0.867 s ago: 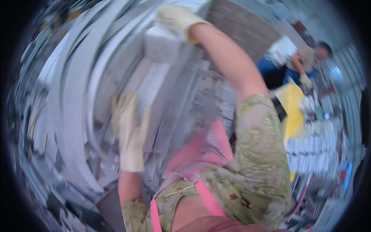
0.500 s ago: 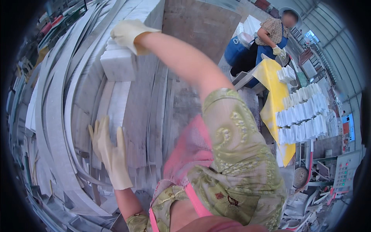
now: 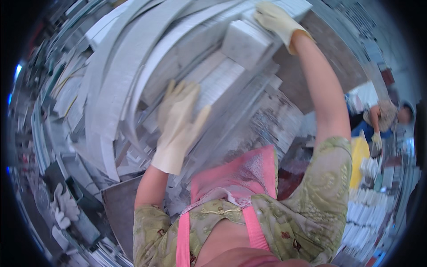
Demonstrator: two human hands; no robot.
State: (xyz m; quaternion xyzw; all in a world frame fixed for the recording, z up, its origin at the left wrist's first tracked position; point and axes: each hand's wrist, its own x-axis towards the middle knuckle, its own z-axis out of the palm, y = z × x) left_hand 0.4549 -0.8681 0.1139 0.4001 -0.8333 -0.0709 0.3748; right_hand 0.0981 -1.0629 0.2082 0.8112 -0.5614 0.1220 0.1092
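A cluttered stone workshop bends around the rim, with a co-worker (image 3: pixel 383 116) far right beside a yellow sheet (image 3: pixel 358 158). The left hand (image 3: pixel 179 111), gloved, has its fingers spread at the near end of a row of white stone strips (image 3: pixel 221 84); long curved strips (image 3: pixel 104 95) crowd its left side. The right hand (image 3: pixel 276 21) curls beside the white block (image 3: pixel 246 43) at the row's far end; its grip I cannot tell. A brown board (image 3: pixel 324 60) gives broad flat room to the right.
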